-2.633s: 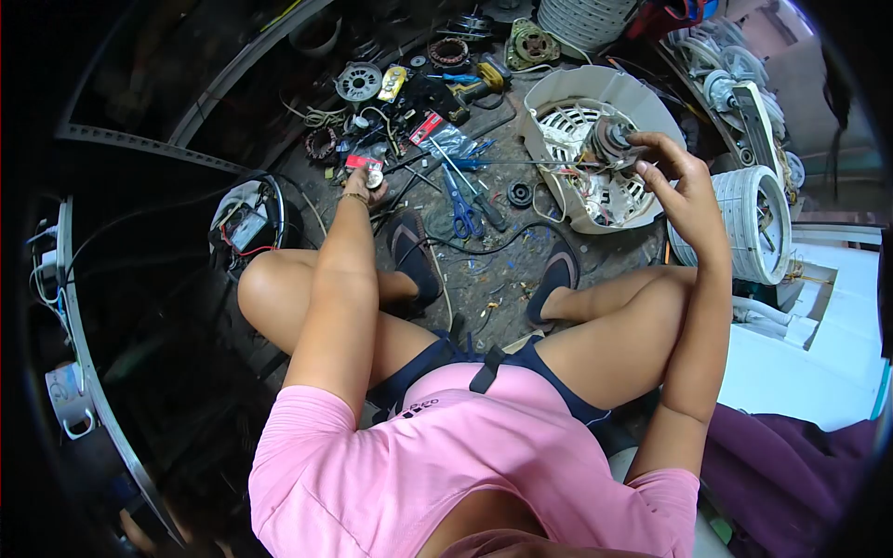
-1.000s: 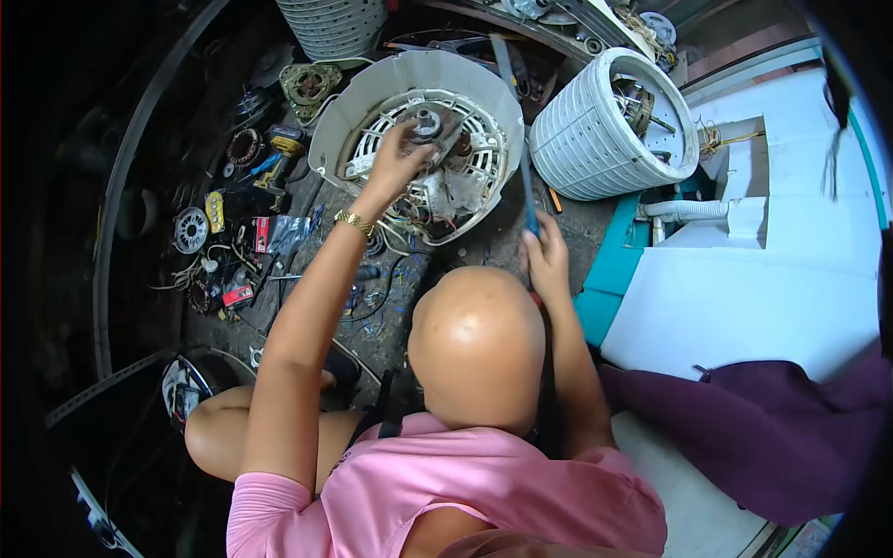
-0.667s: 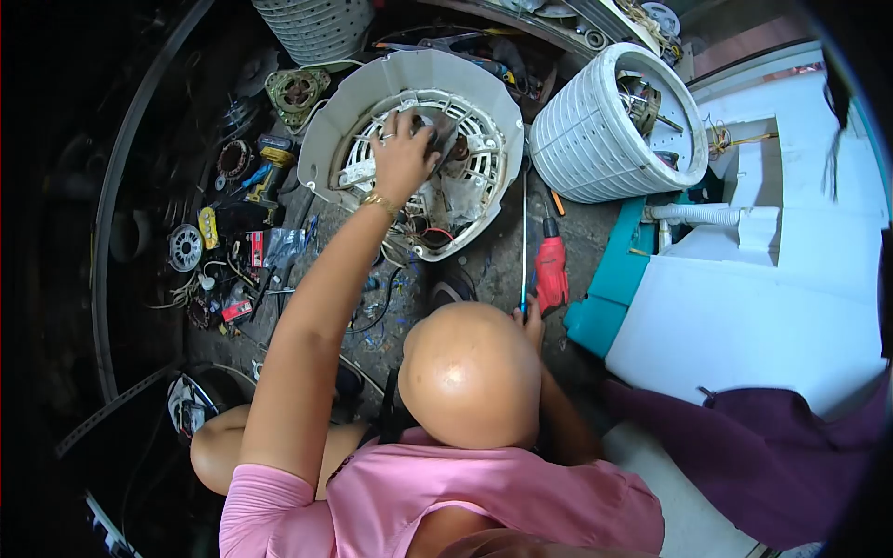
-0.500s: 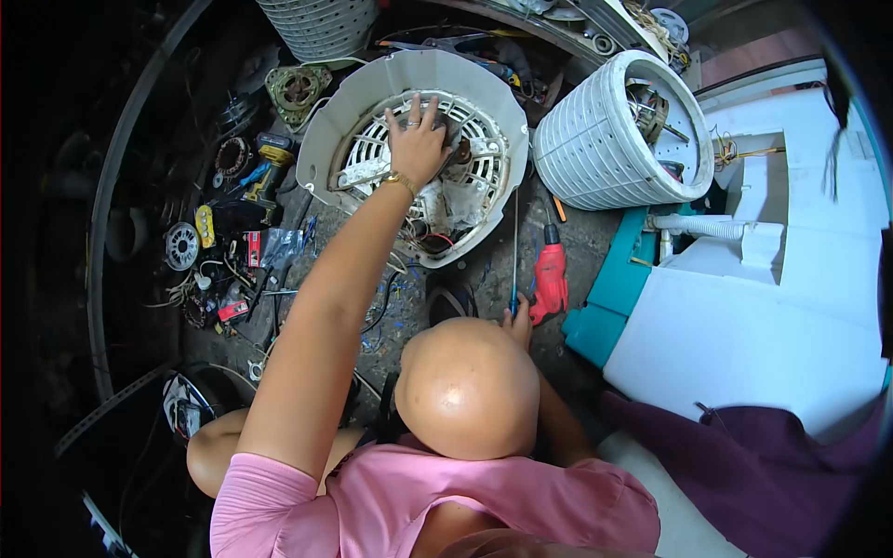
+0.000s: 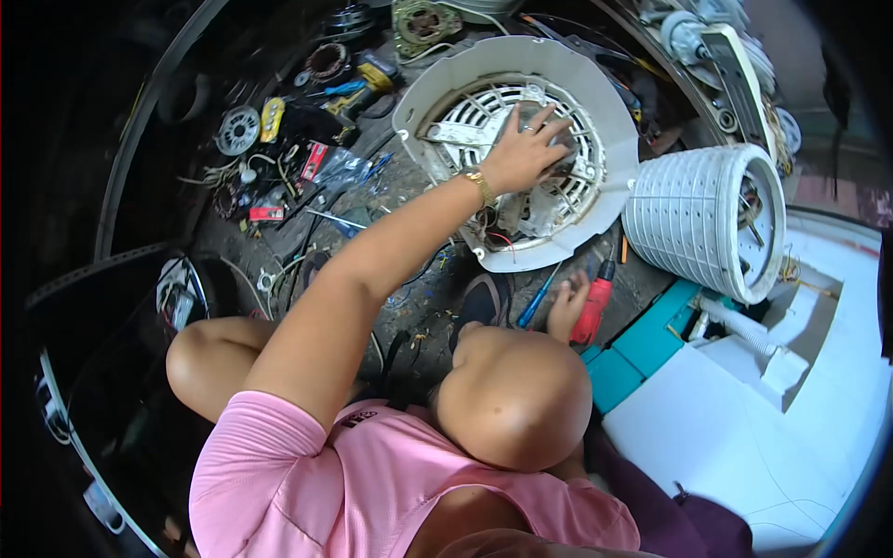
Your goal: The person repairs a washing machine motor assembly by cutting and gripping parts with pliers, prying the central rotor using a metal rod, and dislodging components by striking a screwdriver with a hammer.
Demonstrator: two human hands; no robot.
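Note:
My left hand (image 5: pixel 526 154) lies with spread fingers on the dark round part at the middle of a white plastic washing-machine tub (image 5: pixel 609 121). The tub's slatted bottom faces up, and a red wire shows near its lower edge. Part of what lies beneath my palm is hidden. My right hand (image 5: pixel 568 305), fingers apart, is low beside my raised knee, between a blue-handled screwdriver (image 5: pixel 536 308) and a red drill (image 5: pixel 593 304). The screwdriver lies on the floor just left of that hand, seemingly not gripped. The drill is at its right, close to the fingers.
A perforated white spin basket (image 5: pixel 684 219) lies on its side to the right. Beyond it sits a white and teal machine casing (image 5: pixel 651 423). A yellow drill (image 5: pixel 365 86), a metal pulley (image 5: pixel 238 130), wires and small parts cover the floor at left. Another screwdriver (image 5: pixel 339 221) lies near my left forearm.
My right hand has let go of the blue-handled screwdriver, and its fingers have opened beside the red drill. The left hand stays on the tub's middle. The view has swung, shifting everything rightward.

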